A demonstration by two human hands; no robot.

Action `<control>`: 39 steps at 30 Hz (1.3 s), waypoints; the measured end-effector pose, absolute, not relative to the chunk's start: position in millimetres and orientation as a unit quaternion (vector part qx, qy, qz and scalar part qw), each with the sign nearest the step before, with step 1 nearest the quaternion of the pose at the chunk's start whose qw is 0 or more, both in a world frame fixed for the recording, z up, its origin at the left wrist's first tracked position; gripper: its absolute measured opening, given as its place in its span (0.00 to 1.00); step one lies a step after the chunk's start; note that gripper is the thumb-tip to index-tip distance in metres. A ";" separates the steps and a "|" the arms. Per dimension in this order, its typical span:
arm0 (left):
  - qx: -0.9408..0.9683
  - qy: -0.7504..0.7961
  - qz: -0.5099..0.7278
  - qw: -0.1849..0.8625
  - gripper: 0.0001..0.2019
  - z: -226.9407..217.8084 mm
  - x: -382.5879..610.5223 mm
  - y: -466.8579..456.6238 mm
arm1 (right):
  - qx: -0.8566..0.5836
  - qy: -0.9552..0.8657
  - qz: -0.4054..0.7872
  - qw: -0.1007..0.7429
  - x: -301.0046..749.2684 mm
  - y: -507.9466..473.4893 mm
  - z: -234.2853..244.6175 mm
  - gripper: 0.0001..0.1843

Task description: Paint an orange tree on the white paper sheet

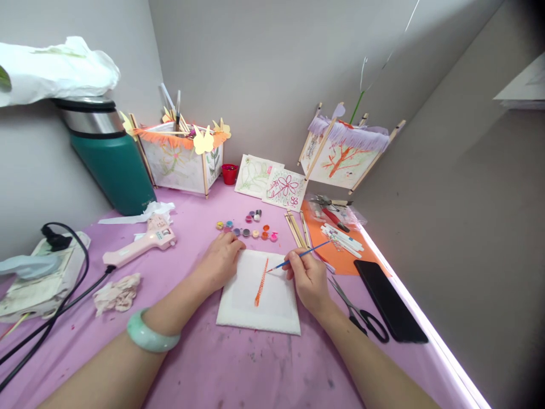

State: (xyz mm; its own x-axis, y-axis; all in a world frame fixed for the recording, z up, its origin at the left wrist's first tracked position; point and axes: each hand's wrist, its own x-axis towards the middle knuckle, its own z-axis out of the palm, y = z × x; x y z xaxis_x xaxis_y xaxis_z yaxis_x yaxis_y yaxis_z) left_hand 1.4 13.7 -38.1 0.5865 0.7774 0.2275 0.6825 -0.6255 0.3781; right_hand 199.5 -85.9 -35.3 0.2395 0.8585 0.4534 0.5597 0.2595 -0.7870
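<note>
Landmark: white sheet (pixel 272 307), flat on the pink table cover, in front of the person.
Left hand (pixel 221 258): fingers drawn together and bent, tips pressing down the sheet's far-left corner; grips nothing.
Right hand (pixel 309 278): at the sheet's right edge, pinching a paintbrush (pixel 304 254) near its tip end.
Paintbrush tip: touching the sheet just right of the orange stroke (pixel 261 282).
Orange stroke: runs down the sheet's middle; it looks wet.
Paint pots (pixel 247 230): in a row just beyond the sheet.
Scissors (pixel 357 312): just right of the sheet, beside the right wrist.
Glue gun (pixel 142 244): left of the sheet, well apart.
Risk, smear: the right hand's heel, sliding left, would likely drag the stroke.
Risk, shift: if the left fingertips lift, the sheet may slide under the brush and bend the line.
</note>
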 end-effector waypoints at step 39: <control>0.882 0.412 0.192 0.122 0.14 -39.0 1.0 14.3 | -0.616 -0.641 0.049 0.456 204.2 -82.7 -34.4 0.14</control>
